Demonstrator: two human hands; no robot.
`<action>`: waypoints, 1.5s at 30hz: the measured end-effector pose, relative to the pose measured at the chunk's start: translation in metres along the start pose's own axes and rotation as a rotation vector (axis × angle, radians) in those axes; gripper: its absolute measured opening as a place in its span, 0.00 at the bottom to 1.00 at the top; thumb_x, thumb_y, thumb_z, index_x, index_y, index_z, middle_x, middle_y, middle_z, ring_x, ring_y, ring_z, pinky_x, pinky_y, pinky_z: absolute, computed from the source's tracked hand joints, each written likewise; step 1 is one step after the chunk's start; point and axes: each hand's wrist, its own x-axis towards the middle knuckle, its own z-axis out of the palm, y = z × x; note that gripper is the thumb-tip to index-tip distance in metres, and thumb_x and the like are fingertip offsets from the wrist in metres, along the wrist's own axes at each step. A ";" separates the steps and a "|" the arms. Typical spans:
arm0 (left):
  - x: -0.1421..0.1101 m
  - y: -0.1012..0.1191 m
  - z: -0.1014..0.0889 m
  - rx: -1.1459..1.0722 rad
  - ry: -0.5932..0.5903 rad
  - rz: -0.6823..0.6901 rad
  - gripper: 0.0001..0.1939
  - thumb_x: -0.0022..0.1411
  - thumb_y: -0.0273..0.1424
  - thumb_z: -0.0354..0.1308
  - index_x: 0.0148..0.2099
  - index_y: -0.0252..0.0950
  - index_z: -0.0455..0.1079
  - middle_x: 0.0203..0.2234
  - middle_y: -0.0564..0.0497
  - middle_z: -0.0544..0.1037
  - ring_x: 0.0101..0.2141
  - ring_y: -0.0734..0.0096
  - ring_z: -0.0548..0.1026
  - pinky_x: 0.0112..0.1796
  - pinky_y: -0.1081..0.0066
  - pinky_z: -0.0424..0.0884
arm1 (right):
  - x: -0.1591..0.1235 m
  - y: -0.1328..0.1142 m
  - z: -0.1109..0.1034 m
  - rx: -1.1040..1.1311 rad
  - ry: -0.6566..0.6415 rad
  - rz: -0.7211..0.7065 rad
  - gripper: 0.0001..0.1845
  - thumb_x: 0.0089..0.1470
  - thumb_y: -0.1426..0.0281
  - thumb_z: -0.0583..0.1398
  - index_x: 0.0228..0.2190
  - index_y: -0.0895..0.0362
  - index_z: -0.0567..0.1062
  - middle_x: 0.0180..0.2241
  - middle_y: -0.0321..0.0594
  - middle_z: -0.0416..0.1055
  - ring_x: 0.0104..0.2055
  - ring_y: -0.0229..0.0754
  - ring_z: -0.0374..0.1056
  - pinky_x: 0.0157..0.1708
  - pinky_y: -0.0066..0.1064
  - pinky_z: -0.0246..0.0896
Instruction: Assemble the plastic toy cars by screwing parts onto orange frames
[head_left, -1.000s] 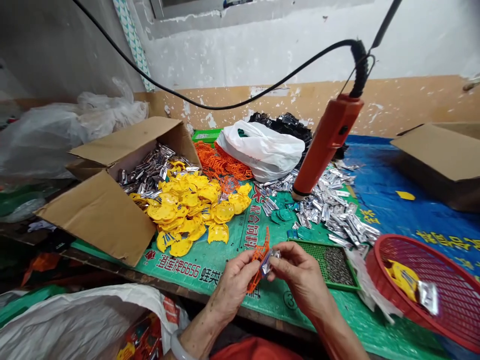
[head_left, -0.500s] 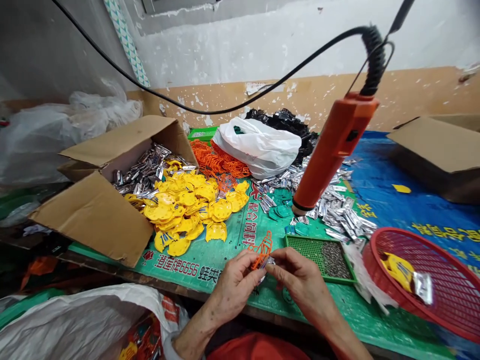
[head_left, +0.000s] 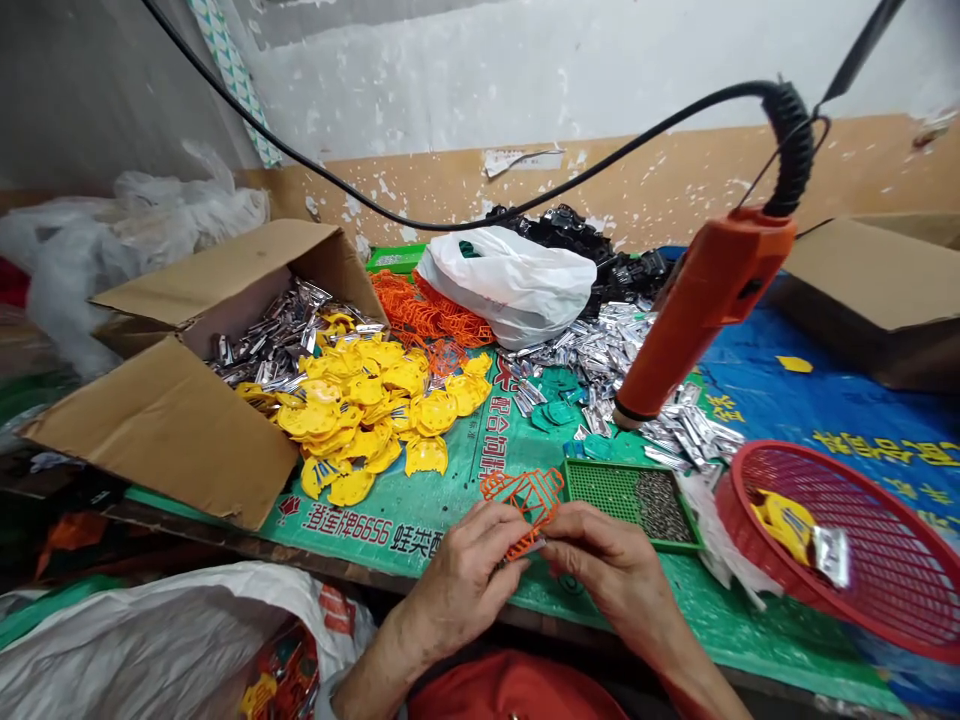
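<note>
My left hand [head_left: 465, 575] and my right hand [head_left: 611, 565] meet near the table's front edge, both pinched on an orange plastic frame piece [head_left: 525, 500] that lies nearly flat between them. A sliver of silver metal shows under my fingertips, mostly hidden. Just beyond the right hand sits a green tray [head_left: 611, 490] holding small dark screws [head_left: 660, 500]. An orange electric screwdriver [head_left: 701, 310] hangs on a coiled black cord above the tray, apart from both hands.
A pile of yellow plastic pieces [head_left: 367, 410] spills from an open cardboard box [head_left: 180, 420] at left. Orange frames [head_left: 427, 315], a white bag [head_left: 510, 285] and silver metal parts [head_left: 600, 350] lie behind. A red basket [head_left: 862, 560] stands at right, another box [head_left: 877, 290] far right.
The orange frame has gone from upright to nearly flat between my hands, and the silver part is now mostly covered. The view shifted left, so the hanging screwdriver appears further right.
</note>
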 end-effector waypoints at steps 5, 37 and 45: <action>-0.002 -0.004 0.003 0.253 0.043 0.239 0.14 0.61 0.19 0.50 0.46 0.33 0.72 0.37 0.43 0.76 0.38 0.62 0.72 0.41 0.64 0.70 | -0.003 0.002 0.000 -0.084 0.030 -0.276 0.05 0.52 0.73 0.64 0.32 0.53 0.81 0.28 0.39 0.75 0.29 0.37 0.71 0.28 0.24 0.67; -0.007 -0.001 0.003 0.479 0.031 0.381 0.15 0.60 0.17 0.49 0.49 0.29 0.67 0.39 0.44 0.76 0.38 0.62 0.73 0.41 0.61 0.74 | -0.019 0.011 0.004 -0.359 0.140 -0.548 0.13 0.54 0.79 0.60 0.40 0.53 0.78 0.29 0.40 0.72 0.29 0.37 0.70 0.26 0.24 0.67; -0.007 0.001 0.001 0.486 -0.019 0.363 0.15 0.60 0.17 0.49 0.49 0.28 0.67 0.39 0.43 0.75 0.38 0.62 0.72 0.42 0.61 0.74 | -0.018 0.013 0.003 -0.366 0.135 -0.555 0.13 0.53 0.80 0.61 0.38 0.55 0.78 0.29 0.40 0.71 0.29 0.36 0.69 0.26 0.24 0.66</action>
